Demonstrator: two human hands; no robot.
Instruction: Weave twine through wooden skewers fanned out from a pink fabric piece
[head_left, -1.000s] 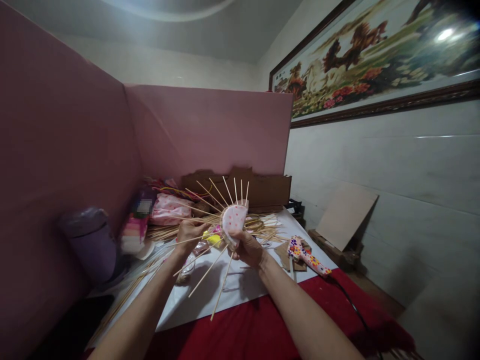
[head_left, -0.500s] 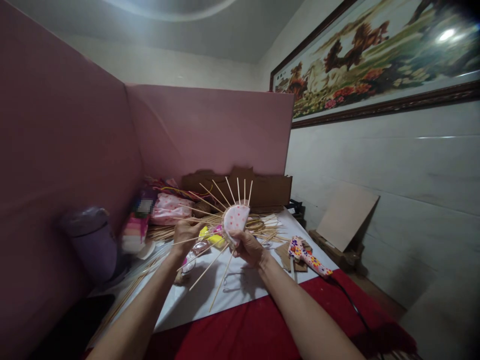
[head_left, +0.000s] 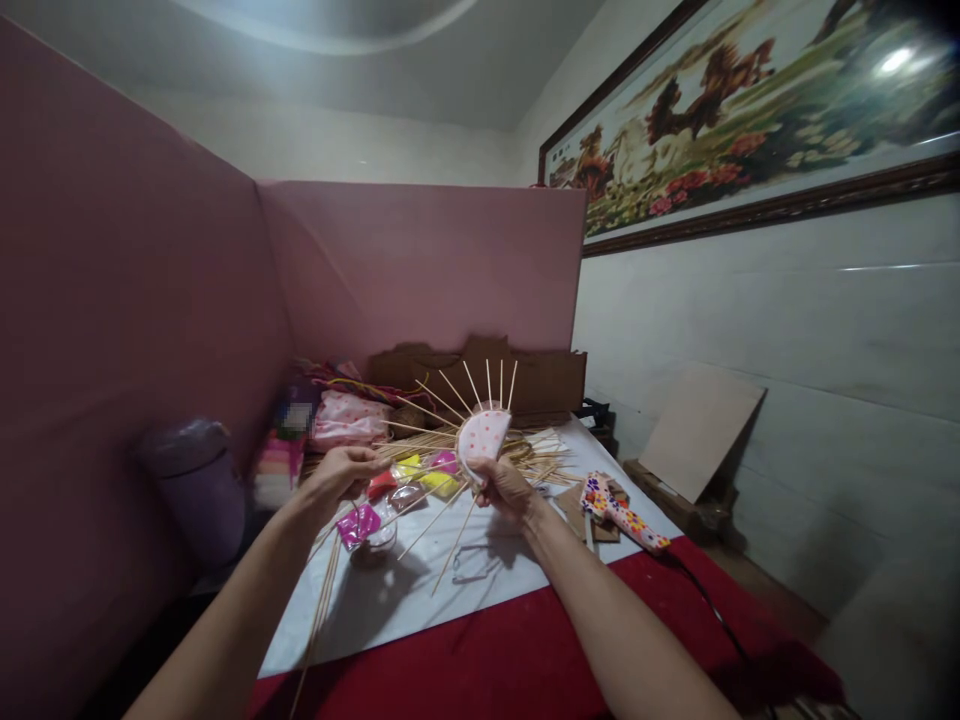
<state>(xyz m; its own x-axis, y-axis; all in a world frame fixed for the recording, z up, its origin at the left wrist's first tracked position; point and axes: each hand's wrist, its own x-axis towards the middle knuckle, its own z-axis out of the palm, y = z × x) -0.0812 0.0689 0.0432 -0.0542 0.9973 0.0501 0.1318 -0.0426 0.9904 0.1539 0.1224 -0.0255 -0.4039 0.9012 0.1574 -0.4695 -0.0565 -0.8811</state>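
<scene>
My right hand point(head_left: 504, 488) grips the lower edge of a half-round piece covered in white fabric with pink dots point(head_left: 484, 437), thumb on its face. Thin pale sticks point(head_left: 450, 388) fan out from its curved edge, upward, leftward and down. It is held above the table. To its left, my left hand point(head_left: 346, 474) is closed in a pinch at a thin pale strand that runs toward the piece; whether this is one of the sticks I cannot tell. Below the hands lie small packets in magenta point(head_left: 358, 525), red and yellow point(head_left: 439, 483).
A flower-patterned glue gun point(head_left: 622, 515) lies on cardboard at the right, its cord trailing over red cloth point(head_left: 450, 660). Loose canes point(head_left: 319, 610) lie at the left, more behind the piece. Dotted fabric point(head_left: 349, 418), a cardboard box point(head_left: 540, 385) and a lilac bin point(head_left: 196, 490) stand around.
My left hand has moved left and away from the piece. The piece and my right hand have shifted slightly right, and the magenta and red packets show more fully.
</scene>
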